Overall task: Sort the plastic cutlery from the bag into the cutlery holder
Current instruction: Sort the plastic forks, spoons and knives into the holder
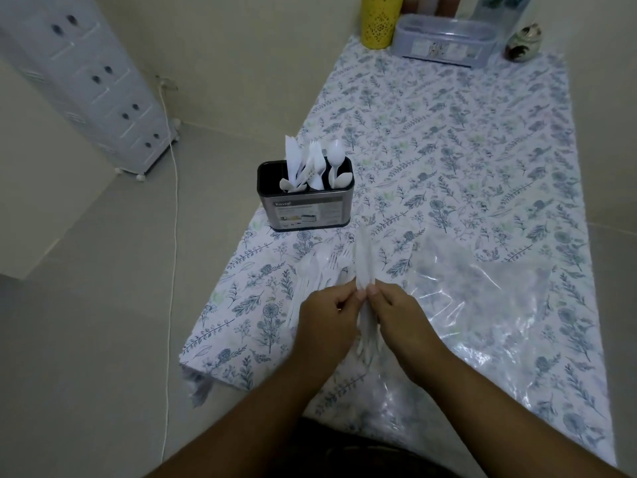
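Observation:
A black and steel cutlery holder (305,205) stands near the table's left edge, with white plastic knives, forks and spoons (312,167) upright in it. Close to me, my left hand (325,322) and my right hand (401,320) together pinch a bundle of white plastic cutlery (364,267) that points away from me, blurred. Loose white forks (312,270) lie on the cloth left of my hands. A clear plastic bag (482,305) lies flat to the right of my hands.
The table (465,150) wears a blue floral cloth. At its far end stand a yellow perforated cylinder (379,22), a clear lidded box (444,41) and a small ornament (524,43). A white drawer unit (93,84) and a cable (174,236) are on the floor at left.

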A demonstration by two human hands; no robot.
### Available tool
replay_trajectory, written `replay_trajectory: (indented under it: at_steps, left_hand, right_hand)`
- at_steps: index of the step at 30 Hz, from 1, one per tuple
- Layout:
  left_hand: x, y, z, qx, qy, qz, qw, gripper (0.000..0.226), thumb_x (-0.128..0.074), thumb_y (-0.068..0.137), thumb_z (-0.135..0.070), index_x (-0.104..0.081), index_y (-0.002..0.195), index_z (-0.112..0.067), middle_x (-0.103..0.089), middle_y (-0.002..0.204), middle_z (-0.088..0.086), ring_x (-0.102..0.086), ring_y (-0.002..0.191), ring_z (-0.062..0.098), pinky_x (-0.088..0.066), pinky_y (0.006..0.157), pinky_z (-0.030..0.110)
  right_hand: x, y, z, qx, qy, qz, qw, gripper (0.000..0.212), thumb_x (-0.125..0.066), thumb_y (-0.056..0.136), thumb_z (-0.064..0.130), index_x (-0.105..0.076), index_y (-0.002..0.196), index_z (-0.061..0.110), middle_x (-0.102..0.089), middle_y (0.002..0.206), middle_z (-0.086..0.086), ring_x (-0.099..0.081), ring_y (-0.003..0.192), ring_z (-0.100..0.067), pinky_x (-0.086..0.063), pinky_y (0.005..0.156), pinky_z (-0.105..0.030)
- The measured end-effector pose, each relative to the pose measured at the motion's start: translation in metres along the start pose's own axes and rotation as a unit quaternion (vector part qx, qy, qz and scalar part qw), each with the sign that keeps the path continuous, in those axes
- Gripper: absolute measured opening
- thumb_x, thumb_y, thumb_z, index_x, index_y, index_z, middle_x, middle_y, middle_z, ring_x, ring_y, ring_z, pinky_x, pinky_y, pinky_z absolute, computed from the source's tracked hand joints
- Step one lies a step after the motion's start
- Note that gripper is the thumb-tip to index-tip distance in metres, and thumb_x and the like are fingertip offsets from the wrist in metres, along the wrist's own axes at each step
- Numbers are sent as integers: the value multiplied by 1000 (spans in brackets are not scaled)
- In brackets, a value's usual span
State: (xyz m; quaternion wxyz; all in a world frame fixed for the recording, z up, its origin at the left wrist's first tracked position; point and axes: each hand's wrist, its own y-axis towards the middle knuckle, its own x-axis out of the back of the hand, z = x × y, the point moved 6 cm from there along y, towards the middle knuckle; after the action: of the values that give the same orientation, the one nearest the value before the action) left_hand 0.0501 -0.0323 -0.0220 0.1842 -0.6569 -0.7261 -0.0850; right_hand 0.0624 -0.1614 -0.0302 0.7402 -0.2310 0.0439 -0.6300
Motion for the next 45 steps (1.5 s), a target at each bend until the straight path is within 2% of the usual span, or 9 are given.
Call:
replay_trajectory:
  at_steps: [6, 11, 15, 18, 24, 28, 33, 40, 45]
  left_hand:
    - [48, 31, -4, 26, -146, -2, 989, 22, -67, 94, -12, -76, 114, -13, -78, 103, 0, -75, 96, 19, -59, 89, 44]
    - [106, 67, -35, -55, -100, -37, 993, 24, -71, 91, -16, -76, 114, -13, -78, 105, -1, -74, 98, 16, -59, 90, 43]
    - [155, 104, -80, -135, -86, -95, 983, 24, -73, 89, -13, -75, 113, -10, -78, 100, -3, -75, 93, 11, -60, 85, 32]
    - [180, 133, -99, -171, -95, -122, 973, 25, -73, 90, -13, -74, 115, -8, -77, 103, 1, -74, 96, 13, -60, 89, 36]
    - [185, 172, -64, -178, -117, -155, 965, 27, -71, 90, -9, -74, 117, -8, -77, 108, 3, -73, 101, 22, -57, 93, 48]
    - [177, 172, -29, -171, -85, -171, 967, 25, -71, 90, -6, -74, 115, -6, -77, 104, 3, -74, 96, 17, -60, 88, 38]
    - [171, 164, -11, -176, -34, -171, 969, 23, -70, 92, -8, -75, 114, -9, -77, 103, 1, -73, 96, 12, -60, 86, 33]
    - [174, 167, -10, -167, 47, -175, 969, 15, -68, 95, -18, -79, 103, -14, -76, 83, -3, -69, 74, 5, -54, 67, 20]
    - [168, 170, -8, -159, 194, -135, 958, 23, -57, 97, -22, -77, 99, -9, -75, 80, 6, -66, 69, 19, -54, 66, 36]
  right_hand:
    - [-14, 29, 54, 69, -36, 68, 995, 25, -52, 105, 25, -76, 109, 25, -75, 108, 0, -71, 98, -15, -59, 90, -38]
    - [-26, 58, 121, 138, -15, 68, 988, 19, -66, 96, 9, -78, 109, 12, -79, 101, -9, -75, 92, -20, -62, 86, -34]
    - [-40, 86, 189, 237, -34, 20, 971, 18, -72, 92, 17, -80, 108, 18, -80, 95, 0, -76, 89, -14, -61, 87, -43]
    - [-50, 106, 226, 274, -26, -12, 961, 19, -72, 92, 18, -79, 110, 20, -80, 93, 2, -75, 88, -14, -61, 86, -44]
    - [-69, 147, 225, 248, -26, -24, 968, 20, -73, 89, 18, -80, 106, 27, -80, 92, 4, -76, 88, -15, -61, 86, -45]
    - [-83, 158, 201, 229, -81, -27, 970, 18, -74, 91, 16, -80, 107, 19, -77, 100, -1, -74, 86, -17, -61, 82, -38]
    - [-95, 158, 188, 230, -145, 11, 962, 19, -71, 93, 17, -80, 108, 22, -71, 83, 17, -66, 77, 9, -53, 77, -15]
    - [-106, 160, 195, 208, -280, 5, 937, 24, -61, 99, 33, -80, 101, 19, -75, 84, -9, -65, 95, -25, -52, 82, -36]
    - [-106, 155, 185, 155, -422, 6, 893, 37, -45, 105, 33, -75, 103, 11, -64, 86, -16, -48, 109, -36, -41, 91, -42]
